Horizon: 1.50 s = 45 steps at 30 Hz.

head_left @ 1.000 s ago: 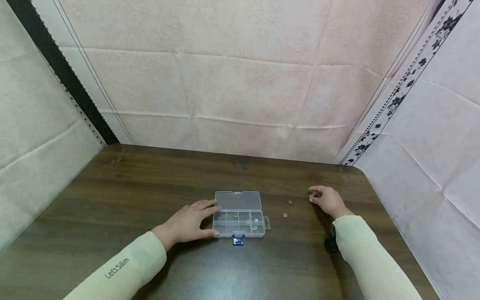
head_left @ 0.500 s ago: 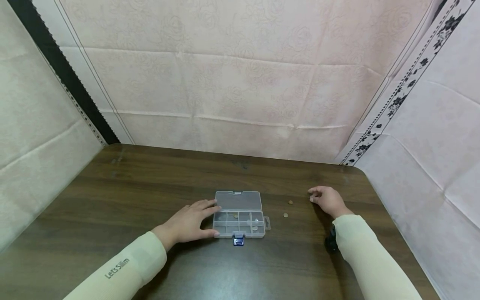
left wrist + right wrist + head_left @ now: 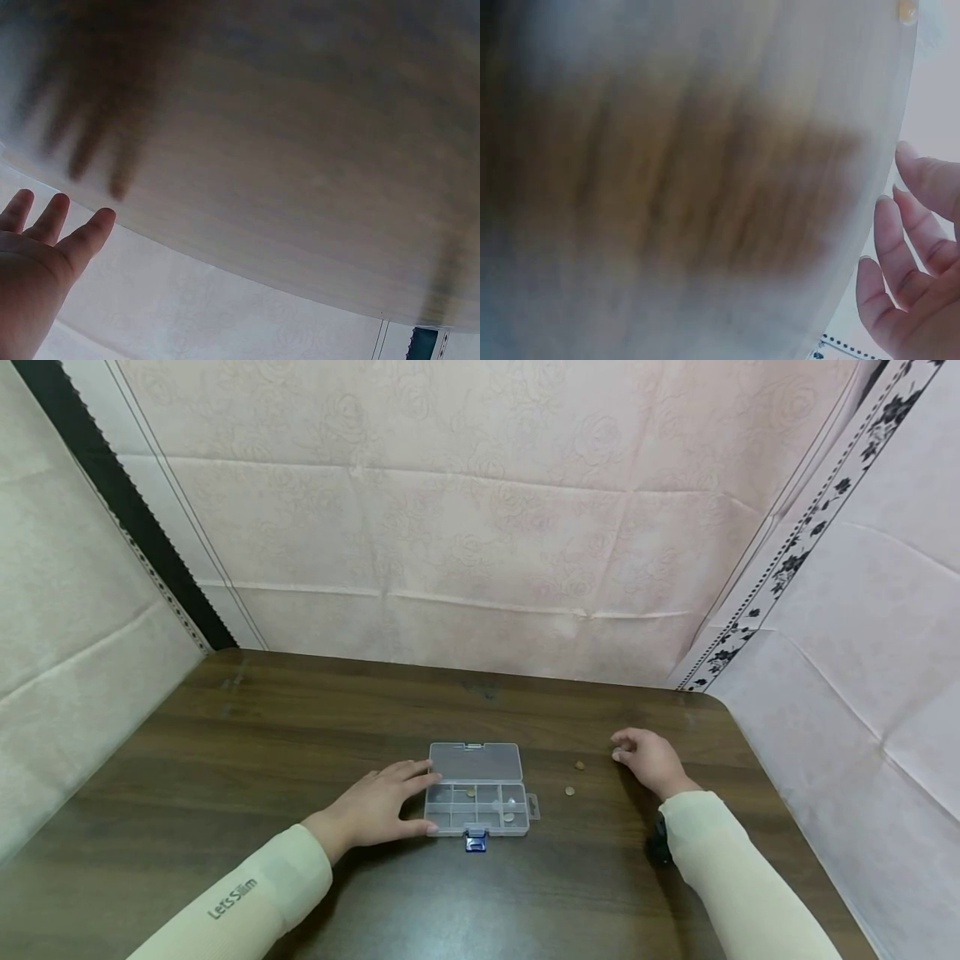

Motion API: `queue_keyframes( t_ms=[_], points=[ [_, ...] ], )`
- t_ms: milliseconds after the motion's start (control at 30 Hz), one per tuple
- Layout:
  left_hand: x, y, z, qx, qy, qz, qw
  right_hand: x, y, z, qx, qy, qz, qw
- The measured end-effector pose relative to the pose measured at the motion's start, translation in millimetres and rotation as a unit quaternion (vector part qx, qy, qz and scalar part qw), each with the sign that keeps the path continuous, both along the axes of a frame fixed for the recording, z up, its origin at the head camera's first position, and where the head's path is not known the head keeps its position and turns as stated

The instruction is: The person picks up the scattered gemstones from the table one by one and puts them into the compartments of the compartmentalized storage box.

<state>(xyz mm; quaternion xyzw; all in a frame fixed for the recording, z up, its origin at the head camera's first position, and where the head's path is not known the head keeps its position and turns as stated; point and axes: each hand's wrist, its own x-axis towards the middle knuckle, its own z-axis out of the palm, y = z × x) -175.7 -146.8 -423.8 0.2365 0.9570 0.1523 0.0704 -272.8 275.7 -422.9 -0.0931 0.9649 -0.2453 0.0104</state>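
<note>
A clear plastic compartment box (image 3: 452, 819) lies on the table in the head view, lid raised and tilted back, blue latch tab (image 3: 476, 842) at its front. Small yellowish and clear pieces sit in some compartments. My left hand (image 3: 378, 802) touches the box's left side with spread, nearly straight fingers. My right hand (image 3: 648, 762) is low over the table at the right, fingers bent; in the right wrist view thumb and fingers stand apart with nothing visible between. A pale spot shows at its thumb tip, too small to identify. An amber stone (image 3: 580, 766) and a pale round stone (image 3: 570, 792) lie between box and right hand.
The brown wooden table (image 3: 315, 710) has a rounded far edge. Pale patterned cloth (image 3: 480, 543) hangs behind it and on both sides. A clear hanging tab (image 3: 534, 806) sticks out from the box's right side.
My right hand has shifted slightly to the left, towards the loose stones. My left hand stays at the box, and the box and stones lie as before.
</note>
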Motion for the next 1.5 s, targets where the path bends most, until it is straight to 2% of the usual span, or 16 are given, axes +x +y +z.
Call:
queue_keyframes(
  t_ms=[233, 500, 833, 1167, 1500],
  points=[
    [0.2, 0.1, 0.9, 0.010, 0.005, -0.007, 0.9999, 2.0, -6.6, 2.8, 0.015, 0.030, 0.016, 0.9993],
    [1.7, -0.6, 1.4, 0.013, 0.010, -0.010, 0.9998, 4.8, -15.8, 4.1, 0.022, 0.093, 0.043, 0.9945],
    [0.7, -0.8, -1.2, 0.005, 0.012, -0.008, 0.9999, 9.0, -27.0, 7.2, 0.029, 0.133, 0.048, 0.9895],
    [1.2, -0.6, -1.1, 0.005, 0.011, -0.006, 0.9999, 15.1, -43.1, 15.3, 0.016, 0.215, 0.067, 0.9742],
    [0.6, -0.2, -1.3, 0.008, 0.013, -0.009, 0.9998, 21.9, -59.4, 20.8, 0.002, 0.286, 0.095, 0.9537]
  ],
)
